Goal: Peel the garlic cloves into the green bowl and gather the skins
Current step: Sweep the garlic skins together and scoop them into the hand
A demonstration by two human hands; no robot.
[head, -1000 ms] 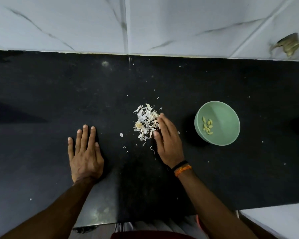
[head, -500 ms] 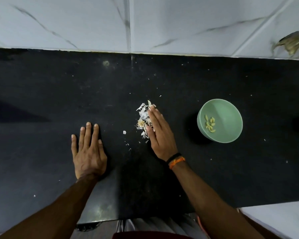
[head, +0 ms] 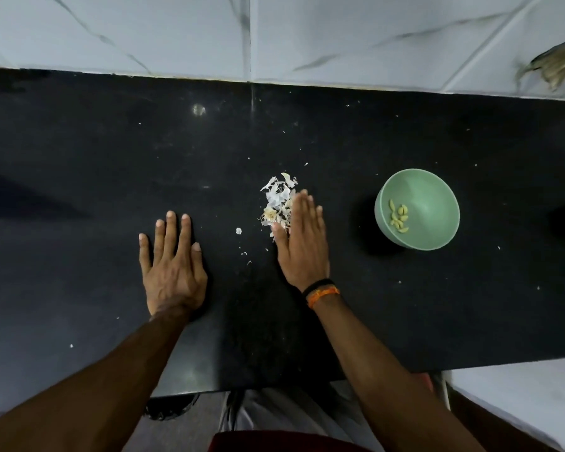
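A pile of white garlic skins lies on the black counter, in the middle. My right hand has its fingers straight and together, its edge pressed against the right side of the pile, covering part of it. My left hand lies flat on the counter, palm down, well left of the pile. The green bowl stands to the right with several peeled garlic cloves inside.
Small loose skin flakes lie between my hands, and tiny specks dot the counter. A white tiled wall rises behind, with a brownish stain at the top right. The counter's front edge runs below my wrists.
My right hand has slid left against the skins, pushing the pile tighter and a little to the left. My left hand stays flat in place.
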